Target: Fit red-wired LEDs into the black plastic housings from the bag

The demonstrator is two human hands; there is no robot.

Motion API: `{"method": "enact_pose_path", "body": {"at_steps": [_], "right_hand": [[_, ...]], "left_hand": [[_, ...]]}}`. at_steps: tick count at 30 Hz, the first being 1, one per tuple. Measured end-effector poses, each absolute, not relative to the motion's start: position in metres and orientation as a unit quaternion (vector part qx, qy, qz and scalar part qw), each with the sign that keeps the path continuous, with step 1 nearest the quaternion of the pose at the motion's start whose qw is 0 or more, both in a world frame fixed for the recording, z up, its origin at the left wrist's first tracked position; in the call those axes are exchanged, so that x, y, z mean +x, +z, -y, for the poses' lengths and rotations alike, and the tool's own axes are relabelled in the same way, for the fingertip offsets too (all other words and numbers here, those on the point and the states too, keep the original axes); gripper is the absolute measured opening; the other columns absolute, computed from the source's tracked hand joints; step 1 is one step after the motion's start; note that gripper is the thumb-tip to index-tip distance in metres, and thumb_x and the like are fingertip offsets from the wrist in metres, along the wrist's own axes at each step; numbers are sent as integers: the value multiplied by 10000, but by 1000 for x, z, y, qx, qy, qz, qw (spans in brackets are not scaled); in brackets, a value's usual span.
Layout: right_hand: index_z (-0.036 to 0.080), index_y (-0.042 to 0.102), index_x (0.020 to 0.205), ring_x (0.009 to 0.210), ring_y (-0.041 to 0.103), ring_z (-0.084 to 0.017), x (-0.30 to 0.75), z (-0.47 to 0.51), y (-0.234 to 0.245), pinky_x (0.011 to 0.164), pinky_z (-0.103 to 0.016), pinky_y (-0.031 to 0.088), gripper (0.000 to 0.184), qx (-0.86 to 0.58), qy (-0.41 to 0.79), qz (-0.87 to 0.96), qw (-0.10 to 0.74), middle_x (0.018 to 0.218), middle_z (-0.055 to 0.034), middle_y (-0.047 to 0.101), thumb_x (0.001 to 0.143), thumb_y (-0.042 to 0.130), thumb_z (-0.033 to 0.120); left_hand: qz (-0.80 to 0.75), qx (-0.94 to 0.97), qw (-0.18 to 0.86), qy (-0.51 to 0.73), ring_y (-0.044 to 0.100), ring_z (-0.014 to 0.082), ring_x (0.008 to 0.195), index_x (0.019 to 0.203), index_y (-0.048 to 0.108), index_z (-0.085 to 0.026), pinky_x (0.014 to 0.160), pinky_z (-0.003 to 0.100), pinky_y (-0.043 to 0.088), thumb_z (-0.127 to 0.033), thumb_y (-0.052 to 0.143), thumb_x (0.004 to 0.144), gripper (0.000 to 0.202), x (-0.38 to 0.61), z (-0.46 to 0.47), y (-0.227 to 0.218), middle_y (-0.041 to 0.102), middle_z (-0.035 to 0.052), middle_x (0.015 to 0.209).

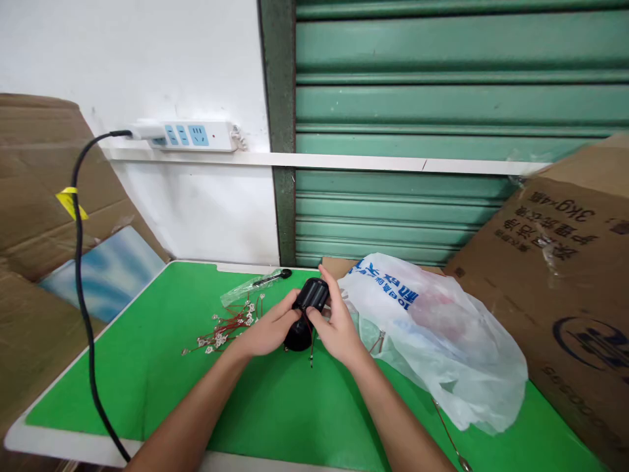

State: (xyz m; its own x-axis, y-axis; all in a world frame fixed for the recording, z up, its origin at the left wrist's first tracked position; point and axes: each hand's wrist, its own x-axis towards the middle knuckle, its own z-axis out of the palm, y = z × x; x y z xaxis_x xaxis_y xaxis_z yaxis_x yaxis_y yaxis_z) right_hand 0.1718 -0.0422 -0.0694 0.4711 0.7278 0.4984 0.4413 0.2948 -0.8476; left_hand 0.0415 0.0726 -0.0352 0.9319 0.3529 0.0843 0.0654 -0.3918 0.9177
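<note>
Both my hands meet over the middle of the green table (147, 380). My left hand (268, 331) and my right hand (337, 328) are closed around a black plastic battery holder (307, 305), which has a round black part beneath it and thin wires hanging down. Just left of my left hand lies a heap of small red-wired parts (226, 331). Behind that heap lies a clear plastic bag (246, 288) with a black item in it.
A white plastic bag with blue print (432, 334) lies to the right of my hands. A large cardboard box (565, 275) stands at right, more cardboard (34, 196) at left. A black cable (83, 295) runs from the wall power strip (189, 136) down across the table's left edge.
</note>
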Motion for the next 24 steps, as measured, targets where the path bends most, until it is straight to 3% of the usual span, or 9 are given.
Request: {"method": "enact_pose_path", "body": {"at_steps": [4, 10, 16, 24], "right_hand": [[243, 407, 1532, 1243, 606, -208, 174, 45, -68, 910, -312, 585, 687, -578, 153, 510, 619, 1459, -119, 527, 871, 515, 90], [241, 392, 1525, 1230, 608, -210, 173, 46, -66, 883, -299, 590, 734, -565, 191, 505, 624, 1446, -128, 521, 826, 555, 85], [221, 400, 1489, 1128, 647, -199, 175, 48, -62, 826, -290, 597, 646, -548, 231, 506, 625, 1400, -141, 538, 872, 586, 169], [230, 443, 1433, 1130, 629, -191, 175, 45, -67, 893, -301, 573, 589, -555, 204, 492, 640, 1370, -126, 545, 864, 590, 195]], "left_hand": [[-103, 847, 505, 133, 582, 197, 993, 1222, 583, -160, 930, 345, 530, -399, 396, 1013, 368, 42, -74, -36, 639, 80, 1075], [-76, 866, 477, 129, 586, 196, 1065, 1255, 503, -146, 987, 342, 488, -371, 383, 1030, 340, 42, -75, -33, 619, 111, 1185], [-83, 873, 457, 149, 588, 207, 1118, 1284, 482, -130, 1011, 342, 463, -340, 382, 1028, 345, 44, -73, -35, 603, 145, 1269], [-89, 893, 399, 190, 582, 228, 1193, 1378, 435, -114, 1049, 372, 445, -316, 334, 1046, 401, 48, -69, -48, 544, 195, 1387]]}}
